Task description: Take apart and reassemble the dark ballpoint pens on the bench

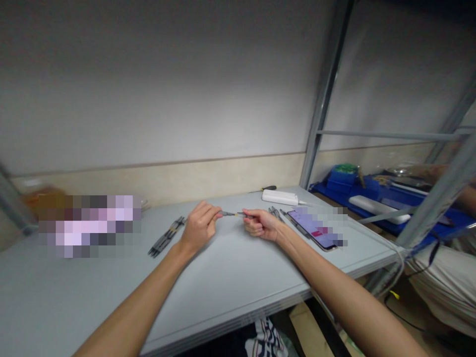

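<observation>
My left hand is closed in a pinch on a slim grey pen, its narrow end pointing right. Facing it, my right hand pinches a small dark pen part. The two pieces lie almost in line and end to end above the table; whether they touch is too small to tell. Left of my left hand lies a bundle of grey pens. More pens rest just behind my right wrist, partly hidden by it.
A phone with its screen lit lies right of my right hand. Behind it are a white power strip and a screwdriver. A metal post rises at the back right. Beyond, a person sits at a blue table.
</observation>
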`<state>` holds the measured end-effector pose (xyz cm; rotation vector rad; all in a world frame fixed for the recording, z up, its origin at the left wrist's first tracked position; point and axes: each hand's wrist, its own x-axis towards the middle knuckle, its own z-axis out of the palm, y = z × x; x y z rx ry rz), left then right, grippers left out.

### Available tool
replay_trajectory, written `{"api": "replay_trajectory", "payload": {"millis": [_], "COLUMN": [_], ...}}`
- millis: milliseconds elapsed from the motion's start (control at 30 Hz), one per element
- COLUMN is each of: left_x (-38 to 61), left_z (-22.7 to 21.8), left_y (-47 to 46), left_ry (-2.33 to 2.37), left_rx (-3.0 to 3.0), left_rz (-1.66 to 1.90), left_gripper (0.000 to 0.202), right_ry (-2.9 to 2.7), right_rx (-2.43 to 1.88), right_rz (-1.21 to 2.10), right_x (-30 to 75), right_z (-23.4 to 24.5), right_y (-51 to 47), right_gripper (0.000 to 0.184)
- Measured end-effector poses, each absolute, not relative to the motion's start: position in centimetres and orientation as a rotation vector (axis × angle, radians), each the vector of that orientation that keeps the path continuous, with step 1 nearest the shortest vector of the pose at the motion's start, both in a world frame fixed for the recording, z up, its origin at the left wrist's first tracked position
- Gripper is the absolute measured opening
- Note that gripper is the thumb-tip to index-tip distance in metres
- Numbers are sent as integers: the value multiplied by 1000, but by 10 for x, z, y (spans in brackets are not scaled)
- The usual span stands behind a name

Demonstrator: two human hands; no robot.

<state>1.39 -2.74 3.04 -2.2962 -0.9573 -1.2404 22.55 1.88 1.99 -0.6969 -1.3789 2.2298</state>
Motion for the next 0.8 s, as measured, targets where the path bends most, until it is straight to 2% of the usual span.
{"api": "replay_trajectory", "payload": {"millis": [100,300,433,567,800], "left_x": [14,16,20,22,27], "left_z": [27,23,22,17,9], "left_y": [-24,-24,-26,-22,-21], "left_ry": [-995,-1291,-1559,-1769,-2020], "left_rx": [-2310,-2497,-2641,-2859,-3249], "left_rz": [-1239,-1239,-1294,-1517,-2134], "left_gripper": [20,21,29,39,36], "right_ry": [-1428,-1548,-1627,-1661,-1718], "right_rx": [-757,-920,-989,-956,-852], "right_rz": [2035,1410,1189,1098,993], "right_x": [224,218,216,215,214], "right_z": [21,27,30,31,30], "right_y": [17,11,8,5,6], "right_gripper": [37,37,39,39,32]}}
